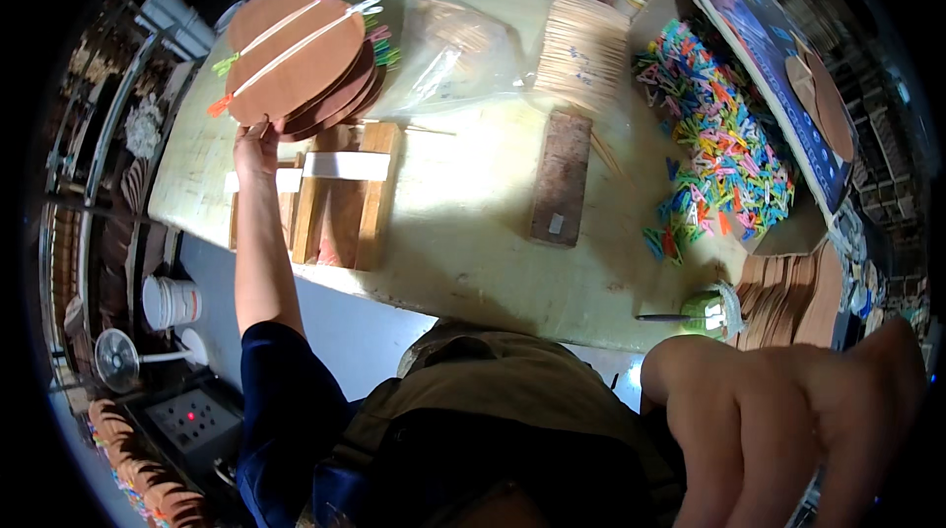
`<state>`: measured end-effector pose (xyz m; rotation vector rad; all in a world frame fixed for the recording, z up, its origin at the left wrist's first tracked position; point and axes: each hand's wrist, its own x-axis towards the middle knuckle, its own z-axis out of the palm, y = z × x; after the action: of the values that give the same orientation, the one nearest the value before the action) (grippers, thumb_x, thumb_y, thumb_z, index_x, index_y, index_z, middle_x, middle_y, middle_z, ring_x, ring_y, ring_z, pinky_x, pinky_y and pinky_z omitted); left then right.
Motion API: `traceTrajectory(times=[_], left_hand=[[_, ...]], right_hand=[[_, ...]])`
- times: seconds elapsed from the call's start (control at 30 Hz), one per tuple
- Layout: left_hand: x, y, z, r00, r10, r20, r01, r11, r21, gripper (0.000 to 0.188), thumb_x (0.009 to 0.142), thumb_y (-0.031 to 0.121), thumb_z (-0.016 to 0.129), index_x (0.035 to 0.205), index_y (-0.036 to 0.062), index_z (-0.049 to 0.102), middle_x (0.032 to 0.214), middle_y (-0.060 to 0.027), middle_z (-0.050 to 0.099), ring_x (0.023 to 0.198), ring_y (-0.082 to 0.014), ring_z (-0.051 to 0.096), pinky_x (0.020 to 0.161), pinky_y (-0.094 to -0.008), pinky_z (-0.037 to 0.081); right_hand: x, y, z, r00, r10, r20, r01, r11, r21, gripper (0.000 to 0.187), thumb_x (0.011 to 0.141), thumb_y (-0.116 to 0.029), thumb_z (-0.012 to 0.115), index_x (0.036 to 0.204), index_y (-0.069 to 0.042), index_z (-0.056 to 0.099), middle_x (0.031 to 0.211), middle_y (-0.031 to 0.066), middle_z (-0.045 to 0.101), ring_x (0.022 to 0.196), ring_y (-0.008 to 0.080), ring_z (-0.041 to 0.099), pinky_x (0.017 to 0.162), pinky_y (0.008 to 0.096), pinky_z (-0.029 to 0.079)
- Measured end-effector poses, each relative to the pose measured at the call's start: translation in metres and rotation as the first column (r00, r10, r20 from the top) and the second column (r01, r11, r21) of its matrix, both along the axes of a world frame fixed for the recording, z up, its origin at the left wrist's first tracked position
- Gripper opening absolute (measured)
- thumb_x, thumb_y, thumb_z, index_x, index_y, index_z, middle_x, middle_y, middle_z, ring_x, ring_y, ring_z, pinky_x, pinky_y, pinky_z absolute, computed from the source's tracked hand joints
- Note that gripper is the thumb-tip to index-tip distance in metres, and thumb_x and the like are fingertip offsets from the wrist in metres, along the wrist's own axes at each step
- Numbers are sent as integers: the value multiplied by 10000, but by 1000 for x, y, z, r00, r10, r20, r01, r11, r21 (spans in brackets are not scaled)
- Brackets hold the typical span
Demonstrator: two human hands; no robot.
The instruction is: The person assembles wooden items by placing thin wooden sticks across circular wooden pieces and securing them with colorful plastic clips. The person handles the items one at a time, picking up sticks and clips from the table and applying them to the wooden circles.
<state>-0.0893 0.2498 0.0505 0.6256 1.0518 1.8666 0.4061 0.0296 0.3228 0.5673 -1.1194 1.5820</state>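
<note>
My left hand (258,146) reaches to the far left of the table, its fingers closed on the near edge of a brown oval board (296,65). Two pale strips cross this board, clipped at their ends by coloured clothespins (225,64). Under it lie more brown boards (340,104), stacked and also clipped at the right. Close to the camera at lower right, my right hand (778,410) is raised with bent fingers; their tips run out of the picture, so any grip is hidden. Beside my left forearm stands a wooden frame (367,198) with a white band.
A box heaped with coloured clothespins (724,144) stands at right. Thin wooden sticks (581,50) and a clear plastic bag (458,50) lie at the back. A dark wooden block (562,178) sits mid-table. A green cup (705,314) is near the front right edge, beside stacked brown boards (788,297).
</note>
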Motion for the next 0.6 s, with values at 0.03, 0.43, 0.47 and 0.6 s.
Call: traceTrajectory(times=[0.03,0.43,0.47,0.6], left_hand=[[-17,15,-12,999,-52,0,52,999,16,249,834,-70,519,1073,-11,481,1019,-130,573,901,-265,606,818,-393,549],[91,37,-19,268,381,-885,-696,712,96,832,684,506,733,1186,-75,413,1133,-266,447,1027,-361,467,848,-488,426],[136,30,-17,182,387,-904,-589,779,215,788,720,491,713,1161,-91,417,1081,-255,467,977,-335,481,822,-454,434],[333,-43,-9,366,92,-926,165,973,162,540,870,243,598,1285,-6,359,1237,-157,426,1103,-291,420,946,-390,346]], right_hand=[[8,1,2,998,-18,65,17,1000,4,135,924,-133,429,999,-26,394,892,130,516,750,272,570,509,432,528],[325,-97,-87,-868,-213,449,433,-768,473,336,793,-131,693,1066,-25,529,934,65,555,785,137,531,737,269,444],[368,-121,-88,-919,290,265,-16,-701,713,446,732,-176,738,1101,-43,526,1023,116,539,892,226,534,794,344,444],[490,-204,-122,-475,866,154,109,-115,987,1207,461,-616,785,1406,-133,210,1373,165,318,1250,415,291,958,600,280]])
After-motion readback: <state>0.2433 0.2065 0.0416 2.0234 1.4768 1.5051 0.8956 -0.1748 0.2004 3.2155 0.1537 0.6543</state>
